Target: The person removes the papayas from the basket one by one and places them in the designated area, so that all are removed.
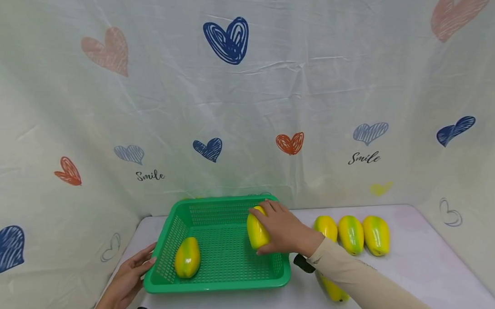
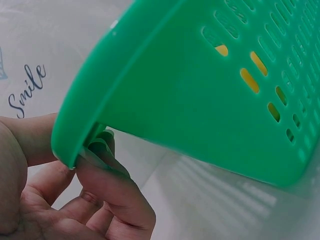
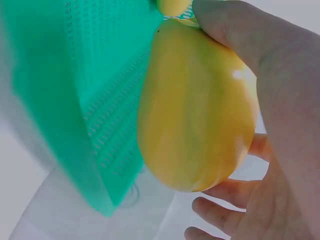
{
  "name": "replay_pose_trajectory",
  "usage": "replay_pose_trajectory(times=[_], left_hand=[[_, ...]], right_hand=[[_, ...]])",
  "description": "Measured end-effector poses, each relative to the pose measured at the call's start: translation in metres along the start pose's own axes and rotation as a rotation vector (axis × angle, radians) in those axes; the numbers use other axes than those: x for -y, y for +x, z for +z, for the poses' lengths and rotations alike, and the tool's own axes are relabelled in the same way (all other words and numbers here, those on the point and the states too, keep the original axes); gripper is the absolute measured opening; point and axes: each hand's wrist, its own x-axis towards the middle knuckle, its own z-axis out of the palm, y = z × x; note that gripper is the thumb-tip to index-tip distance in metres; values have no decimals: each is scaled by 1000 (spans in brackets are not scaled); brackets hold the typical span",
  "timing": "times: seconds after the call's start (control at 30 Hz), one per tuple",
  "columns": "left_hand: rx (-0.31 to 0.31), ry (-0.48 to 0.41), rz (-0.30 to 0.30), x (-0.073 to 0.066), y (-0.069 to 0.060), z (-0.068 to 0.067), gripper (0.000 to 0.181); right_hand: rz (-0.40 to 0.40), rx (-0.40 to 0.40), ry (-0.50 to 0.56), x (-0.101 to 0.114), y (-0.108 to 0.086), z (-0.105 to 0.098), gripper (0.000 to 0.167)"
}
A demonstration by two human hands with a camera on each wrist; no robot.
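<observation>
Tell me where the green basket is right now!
In the head view, the green basket sits on the left part of the table, between the left hand at its left rim and the yellow fruits lying to its right.

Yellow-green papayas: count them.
6: one papaya in the green plastic basket, one in the right hand, three beyond the beige sleeve, one this side; the sleeve may hide more.

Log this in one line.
left hand grips green basket rim; right hand holds yellow fruit at basket's right side; one fruit inside; more fruit on table
</observation>
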Motion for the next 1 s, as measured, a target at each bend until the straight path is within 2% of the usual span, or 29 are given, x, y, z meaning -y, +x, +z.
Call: replay_pose_trajectory(times=[0.3,0.5,1.0], left_hand=[[3,-6,-7,0,1,0,70],[5,-12,-14,0,2,0,70],[8,-13,-12,-1,1,0,70]], right_hand=[[61,-91,40,-15,-29,-18,100],[94,-151,32,-28,-49,-22,101],[214,-192,8,-52,-94,-24,101]])
